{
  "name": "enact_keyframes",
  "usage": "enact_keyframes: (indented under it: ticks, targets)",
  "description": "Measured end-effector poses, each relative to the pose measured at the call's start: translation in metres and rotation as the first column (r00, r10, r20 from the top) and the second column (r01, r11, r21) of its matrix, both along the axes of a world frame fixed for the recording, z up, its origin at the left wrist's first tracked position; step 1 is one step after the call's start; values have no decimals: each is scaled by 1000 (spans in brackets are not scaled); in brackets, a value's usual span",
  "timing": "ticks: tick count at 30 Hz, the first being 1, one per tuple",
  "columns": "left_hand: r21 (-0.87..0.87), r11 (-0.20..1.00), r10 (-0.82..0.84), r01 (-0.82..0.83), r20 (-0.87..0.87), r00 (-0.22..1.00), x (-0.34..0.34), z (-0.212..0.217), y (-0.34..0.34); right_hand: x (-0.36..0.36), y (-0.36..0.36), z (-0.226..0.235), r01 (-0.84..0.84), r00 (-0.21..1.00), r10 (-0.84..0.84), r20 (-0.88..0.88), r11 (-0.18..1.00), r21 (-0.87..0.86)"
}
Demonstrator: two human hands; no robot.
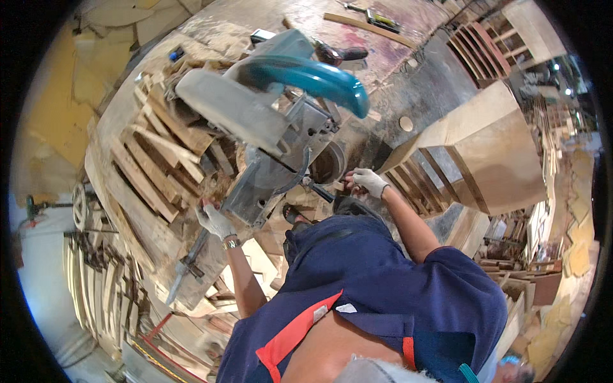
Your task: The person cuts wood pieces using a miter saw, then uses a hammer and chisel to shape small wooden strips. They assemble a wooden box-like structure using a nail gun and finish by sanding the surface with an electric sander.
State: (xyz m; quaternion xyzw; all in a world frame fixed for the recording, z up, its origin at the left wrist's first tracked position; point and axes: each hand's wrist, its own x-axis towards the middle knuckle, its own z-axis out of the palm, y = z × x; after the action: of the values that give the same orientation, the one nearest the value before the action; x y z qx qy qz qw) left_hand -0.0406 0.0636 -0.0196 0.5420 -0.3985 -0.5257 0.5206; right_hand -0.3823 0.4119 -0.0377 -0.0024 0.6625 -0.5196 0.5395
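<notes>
Teal-and-grey metal mitre saw (pixel 268 121) sits on the dusty wooden desk (pixel 163 241), front toward the wearer, presumably so both hands reach its base. Left hand (pixel 217 223), white glove with bare fingertips, is just beside the base's left end, fingers slightly bent; can't tell if they're closed on anything. Placement suits picking from the long pale wooden strips (pixel 153 169), heaped left of the saw, likely for easy reach. Right hand (pixel 369 182), same glove, fingers curled near the saw's black front lever (pixel 316 189); grip unclear. Pale boxy wooden cabinet (pixel 504 153) stands off right, apart from the saw.
</notes>
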Motion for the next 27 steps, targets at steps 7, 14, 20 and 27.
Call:
enact_keyframes:
  ticks: [7, 14, 20, 27]
  targets:
    - [-182, 976, 139, -116, 120, 983, 9, -16, 42, -15, -28, -5, 131, 875, -24, -484, 973, 189]
    - [-278, 909, 395, -311, 332, 857, -19, 32, 155, -127, -143, 14, 81, 425, 172, -888, 971, 227]
    - [-176, 980, 170, -96, 475, 863, -133, 59, 274, -180, -197, 17, -214, 460, 493, -739, 869, 446]
    - [-80, 960, -203, 267, 455, 867, -274, 57, 292, -215, -145, 43, -191, 746, 194, -637, 979, 75]
